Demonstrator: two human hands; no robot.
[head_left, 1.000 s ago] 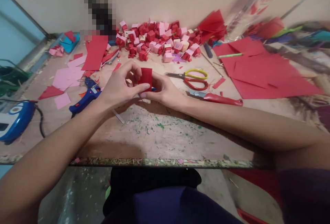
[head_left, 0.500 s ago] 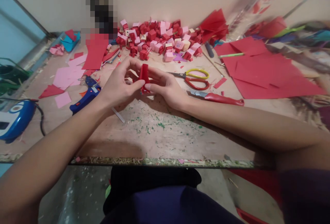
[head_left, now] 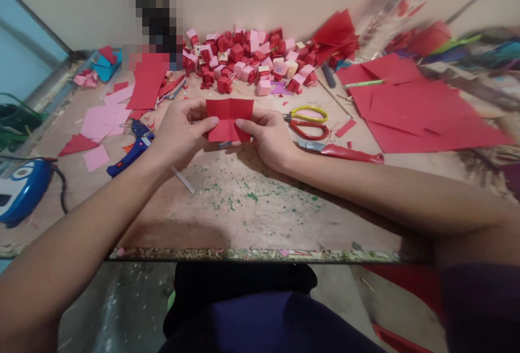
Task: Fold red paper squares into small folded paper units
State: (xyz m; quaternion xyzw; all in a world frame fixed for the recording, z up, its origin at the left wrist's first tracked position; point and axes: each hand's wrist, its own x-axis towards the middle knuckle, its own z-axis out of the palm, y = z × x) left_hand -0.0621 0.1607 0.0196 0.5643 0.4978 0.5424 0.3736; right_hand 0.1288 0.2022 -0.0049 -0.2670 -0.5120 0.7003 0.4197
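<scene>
A small red paper piece (head_left: pixel 229 109) with a crease down its middle is held up above the table, spread nearly flat. My left hand (head_left: pixel 182 128) grips its left side, thumb on the front and fingers behind. On the right side my right hand (head_left: pixel 270 133) pinches it the same way. Just below the paper's lower edge a small bluish thing shows by my fingers; what it is I cannot make out. Scissors (head_left: pixel 309 115) with one yellow and one red handle lie right of my right hand, above a red-handled cutter (head_left: pixel 353 152).
Many small red and pink paper boxes (head_left: pixel 244 55) are heaped at the back wall. A blue glue gun (head_left: pixel 130 155) and pink paper pieces (head_left: pixel 101 123) lie on the left. Large red sheets (head_left: pixel 422 115) cover the right side. Green scraps (head_left: pixel 249 196) dot the table.
The red paper was folded nearly closed between my fingers; now it is opened out and faces me. My hands have moved slightly apart.
</scene>
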